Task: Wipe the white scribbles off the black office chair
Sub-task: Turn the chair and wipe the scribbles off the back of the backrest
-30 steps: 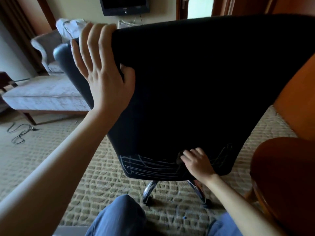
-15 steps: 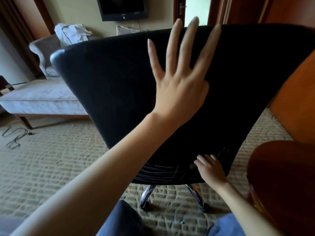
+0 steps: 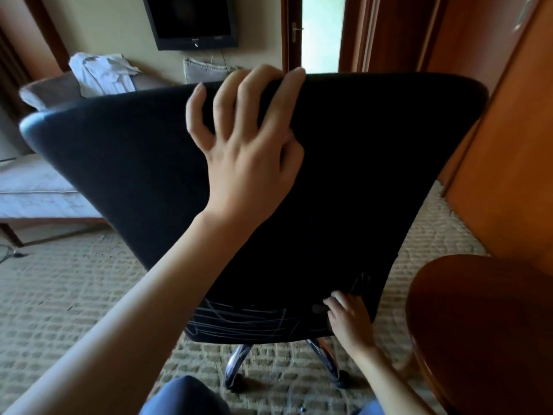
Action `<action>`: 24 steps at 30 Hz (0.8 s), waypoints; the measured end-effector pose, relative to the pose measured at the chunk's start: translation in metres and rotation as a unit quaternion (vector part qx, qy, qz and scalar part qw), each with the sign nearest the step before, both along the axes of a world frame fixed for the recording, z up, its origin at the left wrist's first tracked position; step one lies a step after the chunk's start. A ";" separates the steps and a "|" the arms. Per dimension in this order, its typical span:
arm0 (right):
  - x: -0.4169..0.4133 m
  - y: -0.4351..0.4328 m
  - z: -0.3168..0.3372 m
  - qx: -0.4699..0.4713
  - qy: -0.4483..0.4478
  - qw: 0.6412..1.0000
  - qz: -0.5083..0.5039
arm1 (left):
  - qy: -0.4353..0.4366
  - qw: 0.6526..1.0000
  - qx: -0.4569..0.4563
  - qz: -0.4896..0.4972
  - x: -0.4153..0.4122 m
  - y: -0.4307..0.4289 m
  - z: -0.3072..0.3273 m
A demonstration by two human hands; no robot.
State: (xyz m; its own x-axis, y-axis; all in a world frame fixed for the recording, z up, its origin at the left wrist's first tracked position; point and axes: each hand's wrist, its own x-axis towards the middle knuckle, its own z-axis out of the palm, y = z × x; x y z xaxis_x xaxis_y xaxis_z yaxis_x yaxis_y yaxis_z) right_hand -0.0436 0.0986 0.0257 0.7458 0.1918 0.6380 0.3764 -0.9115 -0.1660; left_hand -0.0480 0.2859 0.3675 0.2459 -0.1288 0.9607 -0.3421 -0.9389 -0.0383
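The back of the black office chair (image 3: 374, 181) fills the middle of the view. White scribbles (image 3: 239, 322) run across its lower edge. My left hand (image 3: 248, 145) is at the middle of the top edge, with its fingers curled over the rim. At the lower right of the back, just right of the scribbles, my right hand (image 3: 347, 319) presses against the fabric. Its fingers are curled round a small dark object (image 3: 317, 309), which is too dark to identify.
A round wooden table (image 3: 478, 324) stands close on the right, with a wooden panel (image 3: 508, 145) behind it. The chair's chrome base (image 3: 236, 363) rests on the patterned carpet (image 3: 74, 295). A grey sofa (image 3: 36, 190) stands at the left. My knee (image 3: 185, 396) is at the bottom.
My left hand let go of the chair's top left corner, swung right with fingers spread, and now curls over the middle of the top edge. My right hand slid right along the lower edge.
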 end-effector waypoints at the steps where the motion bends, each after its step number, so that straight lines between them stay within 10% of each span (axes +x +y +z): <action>1: 0.001 -0.001 0.004 0.007 -0.016 1.000 0.004 | 0.000 1.000 -0.009 0.000 0.000 0.001 0.002; 8: 0.008 -0.024 0.063 0.035 -0.152 0.988 0.014 | 0.025 1.000 0.019 0.002 -0.004 -0.048 0.000; 17: 0.003 -0.010 -0.016 0.022 0.006 0.999 -0.033 | 0.010 0.999 0.042 -0.026 0.009 -0.077 0.011; 24: 0.009 -0.046 0.053 0.135 -0.143 0.979 -0.051 | 0.006 1.000 0.009 -0.028 0.011 -0.078 0.013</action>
State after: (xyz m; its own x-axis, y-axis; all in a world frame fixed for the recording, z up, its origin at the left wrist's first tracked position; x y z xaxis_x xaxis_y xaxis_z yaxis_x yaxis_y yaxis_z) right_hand -0.0349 0.0529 0.0791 0.5354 -0.0789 0.8409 0.3527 -0.8838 -0.3075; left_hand -0.0367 0.2077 0.3807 0.2493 -0.1600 0.9551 -0.3946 -0.9175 -0.0507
